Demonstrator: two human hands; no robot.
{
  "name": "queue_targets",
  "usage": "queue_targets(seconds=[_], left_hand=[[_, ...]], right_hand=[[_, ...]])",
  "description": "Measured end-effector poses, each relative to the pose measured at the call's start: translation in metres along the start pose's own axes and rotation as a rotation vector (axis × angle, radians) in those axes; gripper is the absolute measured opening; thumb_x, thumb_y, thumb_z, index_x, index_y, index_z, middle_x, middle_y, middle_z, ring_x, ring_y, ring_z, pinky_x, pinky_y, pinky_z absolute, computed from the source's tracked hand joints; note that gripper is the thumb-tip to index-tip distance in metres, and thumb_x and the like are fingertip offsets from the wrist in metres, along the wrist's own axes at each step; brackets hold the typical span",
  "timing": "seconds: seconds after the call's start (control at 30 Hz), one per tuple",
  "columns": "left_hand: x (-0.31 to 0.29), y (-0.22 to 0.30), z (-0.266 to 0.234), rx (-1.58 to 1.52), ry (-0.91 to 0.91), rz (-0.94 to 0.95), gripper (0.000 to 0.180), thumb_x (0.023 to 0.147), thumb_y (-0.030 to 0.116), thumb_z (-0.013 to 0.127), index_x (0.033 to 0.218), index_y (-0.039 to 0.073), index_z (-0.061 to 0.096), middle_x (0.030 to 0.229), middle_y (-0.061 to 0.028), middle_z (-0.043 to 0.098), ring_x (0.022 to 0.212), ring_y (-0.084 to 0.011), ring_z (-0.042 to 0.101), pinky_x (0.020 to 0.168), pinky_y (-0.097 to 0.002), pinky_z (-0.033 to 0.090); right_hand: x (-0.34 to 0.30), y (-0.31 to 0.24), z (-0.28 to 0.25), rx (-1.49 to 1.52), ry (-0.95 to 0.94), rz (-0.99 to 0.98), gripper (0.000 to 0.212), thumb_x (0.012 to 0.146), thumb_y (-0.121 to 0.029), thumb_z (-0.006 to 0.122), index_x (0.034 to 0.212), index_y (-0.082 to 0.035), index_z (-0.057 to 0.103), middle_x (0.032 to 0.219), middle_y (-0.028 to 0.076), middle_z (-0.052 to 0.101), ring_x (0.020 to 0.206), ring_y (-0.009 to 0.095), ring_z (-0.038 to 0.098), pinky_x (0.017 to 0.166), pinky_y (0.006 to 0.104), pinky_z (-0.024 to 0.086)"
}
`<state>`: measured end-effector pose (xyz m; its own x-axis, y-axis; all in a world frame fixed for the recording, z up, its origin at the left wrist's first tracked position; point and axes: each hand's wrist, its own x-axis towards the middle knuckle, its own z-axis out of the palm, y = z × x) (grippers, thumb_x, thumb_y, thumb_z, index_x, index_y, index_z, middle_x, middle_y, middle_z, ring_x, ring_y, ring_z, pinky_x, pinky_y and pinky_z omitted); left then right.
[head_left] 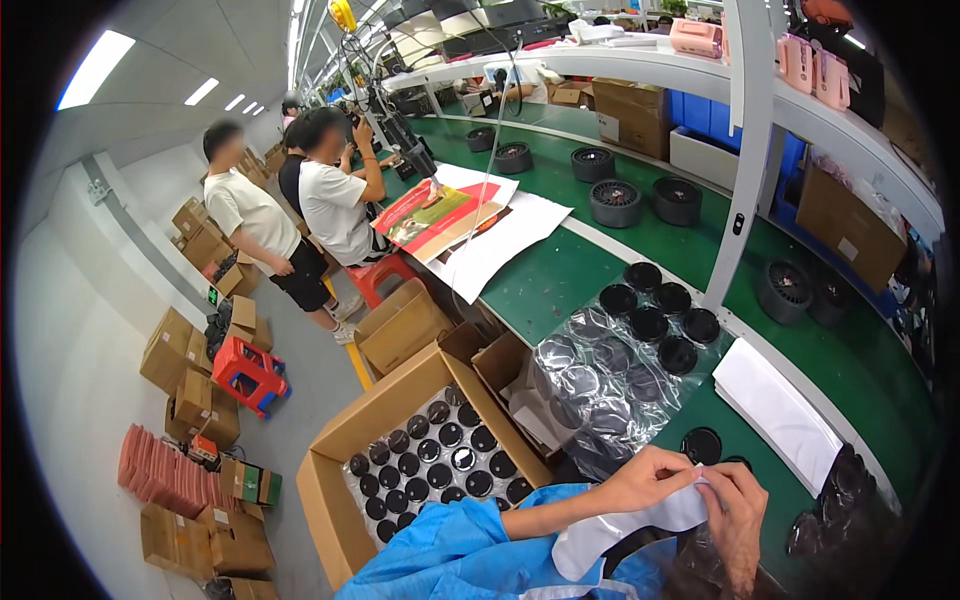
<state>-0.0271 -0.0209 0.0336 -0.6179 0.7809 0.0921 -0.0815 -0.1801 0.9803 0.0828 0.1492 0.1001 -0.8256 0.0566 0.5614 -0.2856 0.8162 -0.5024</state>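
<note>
Two hands (645, 480) (738, 512), fingers (722, 484) in a pinch on a white strip (632, 525), near a black disc (701, 444).

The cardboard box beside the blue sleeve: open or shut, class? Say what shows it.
Open: no flap covers the top of the cardboard box, and rows of round black pieces show inside.

Left of the white post (741, 180), the green workbench (568, 285) carries black discs (649, 323) on clear plastic film (615, 412) and, farther left, white paper (515, 245) under a poster (420, 222); nearer than the post, stacked white sheets (778, 412). Black wheels (615, 203) flank the post on the green belt (855, 360) beyond.
</note>
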Motion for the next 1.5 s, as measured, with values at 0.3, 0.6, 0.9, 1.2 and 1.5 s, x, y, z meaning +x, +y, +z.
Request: queue_targets(seconds=[0.3,0.6,0.9,1.2,1.5], left_hand=[[0.001,-0.013,-0.001,0.034,0.047,-0.076,0.026,0.11,0.015,0.069,0.105,-0.008,0.077,0.079,0.0031,0.062,0.074,-0.0021,0.047,0.061,-0.0265,0.038],[0.004,-0.029,0.012,-0.064,-0.027,-0.185,0.024,0.111,0.014,0.069,0.111,-0.008,0.079,0.083,0.0045,0.07,0.077,-0.0008,0.055,0.063,-0.0233,0.045],[0.005,-0.032,0.01,0.195,-0.076,-0.223,0.023,0.111,0.015,0.07,0.111,-0.006,0.078,0.08,0.0053,0.069,0.073,0.0002,0.053,0.059,-0.0235,0.043],[0.012,-0.031,-0.006,0.568,-0.077,-0.004,0.014,0.104,0.013,0.074,0.104,-0.001,0.079,0.105,-0.0118,0.082,0.076,-0.0202,0.077,0.065,-0.0313,0.058],[-0.003,-0.043,0.003,0.728,-0.278,0.104,0.016,0.1,0.018,0.078,0.106,0.004,0.081,0.131,0.0004,0.08,0.082,-0.0257,0.08,0.066,-0.0328,0.064]], right_hand=[[-0.01,0.015,0.016,-0.158,0.111,-0.135,0.024,0.073,0.001,0.089,0.095,-0.004,0.08,0.097,0.008,0.074,0.081,0.028,0.072,0.063,0.0382,0.056],[-0.041,0.021,-0.002,-0.248,0.075,-0.112,0.026,0.069,0.001,0.087,0.093,-0.005,0.079,0.097,0.008,0.074,0.085,0.028,0.072,0.065,0.0388,0.058],[-0.065,0.013,-0.001,-0.36,-0.051,-0.05,0.02,0.074,-0.001,0.082,0.093,-0.003,0.077,0.1,0.007,0.075,0.092,0.026,0.074,0.076,0.0375,0.063],[-0.054,0.004,-0.054,0.169,0.272,0.598,0.004,0.094,0.004,0.076,0.093,0.001,0.074,0.092,0.007,0.074,0.079,0.015,0.071,0.065,0.0296,0.057],[-0.072,0.106,-0.013,0.49,0.212,1.049,0.007,0.099,-0.004,0.08,0.099,0.001,0.075,0.089,0.002,0.075,0.077,0.005,0.067,0.059,0.0207,0.05]])
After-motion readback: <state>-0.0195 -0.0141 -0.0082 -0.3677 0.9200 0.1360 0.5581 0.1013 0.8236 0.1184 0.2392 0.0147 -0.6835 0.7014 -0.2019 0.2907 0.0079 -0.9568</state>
